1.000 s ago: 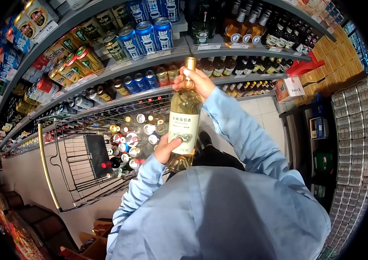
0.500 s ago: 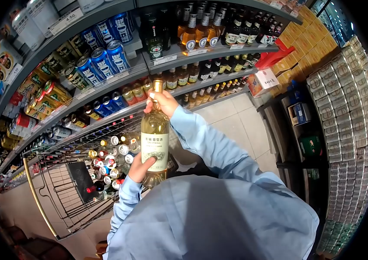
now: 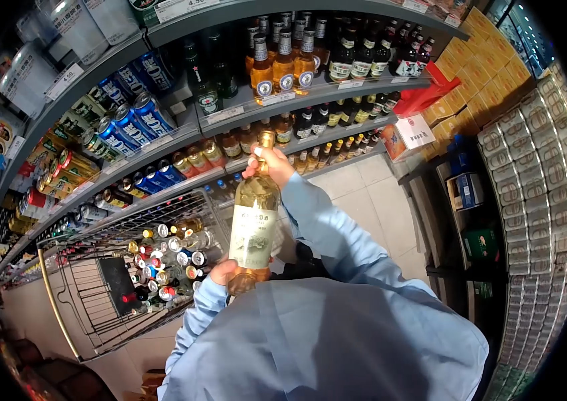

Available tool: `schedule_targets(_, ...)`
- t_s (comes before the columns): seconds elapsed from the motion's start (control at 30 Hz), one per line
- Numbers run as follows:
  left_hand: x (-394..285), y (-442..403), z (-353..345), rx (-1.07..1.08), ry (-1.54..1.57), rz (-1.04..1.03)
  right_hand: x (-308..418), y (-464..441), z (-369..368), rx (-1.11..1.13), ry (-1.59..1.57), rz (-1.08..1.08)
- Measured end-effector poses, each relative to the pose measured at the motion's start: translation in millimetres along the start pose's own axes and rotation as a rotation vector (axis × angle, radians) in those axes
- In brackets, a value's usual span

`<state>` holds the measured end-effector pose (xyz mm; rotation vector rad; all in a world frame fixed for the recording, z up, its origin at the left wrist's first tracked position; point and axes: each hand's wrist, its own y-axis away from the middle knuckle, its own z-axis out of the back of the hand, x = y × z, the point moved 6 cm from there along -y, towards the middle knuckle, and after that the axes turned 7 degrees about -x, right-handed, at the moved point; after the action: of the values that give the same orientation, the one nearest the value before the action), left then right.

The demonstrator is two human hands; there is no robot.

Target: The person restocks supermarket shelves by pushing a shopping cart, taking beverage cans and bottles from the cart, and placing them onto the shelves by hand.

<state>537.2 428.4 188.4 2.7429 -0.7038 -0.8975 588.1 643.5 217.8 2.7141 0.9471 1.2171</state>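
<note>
A clear glass wine bottle (image 3: 254, 230) with a pale label and gold neck wrap is held up in front of my chest, tilted a little. My right hand (image 3: 271, 166) is wrapped round its neck. Low on the bottle, my left hand (image 3: 224, 271) grips the side near the base, its thumb at the label's lower edge; the other fingers are hidden behind the glass. To the left stands a wire shopping cart (image 3: 89, 321) with many cans and bottles (image 3: 170, 260) piled at its far end.
Shelves of blue cans (image 3: 126, 127), amber beer bottles (image 3: 283, 63) and dark bottles curve across the front. A red and white box (image 3: 409, 138) stands at the shelf's end. Stacked can packs (image 3: 530, 180) line the right. Tiled floor (image 3: 357, 190) shows between.
The bottle has shifted right and slightly down, with both hands still on it. My left thumb has slid from the label's face toward its lower left edge. The view has turned slightly.
</note>
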Motion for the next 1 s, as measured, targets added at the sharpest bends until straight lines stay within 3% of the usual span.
schedule_targets(0.23, 18.0, -27.0, -3.2, -0.117, -0.017, -0.115, 5.1, -16.1, 34.5, 0.081, -0.008, -0.065)
schedule_targets(0.37, 29.6, -31.6, -10.2, -0.005, 0.135, -0.158, 0.9, -15.7, 24.5, 0.152, -0.118, -0.177)
schedule_targets(0.6, 49.2, -29.1, -2.5, -0.105, 0.156, -0.348, -26.9, -23.8, 4.4, 0.209, 0.019, -0.316)
schedule_targets(0.73, 57.4, -8.7, 2.5, -0.249, 0.197, -0.464, -48.1, -16.0, -24.6, 0.288, 0.152, -0.341)
schedule_targets(1.0, 38.8, 51.1, 21.3, -0.173, 0.170, -0.520, -89.0, 4.9, -96.5, 0.374, 0.204, -0.299)
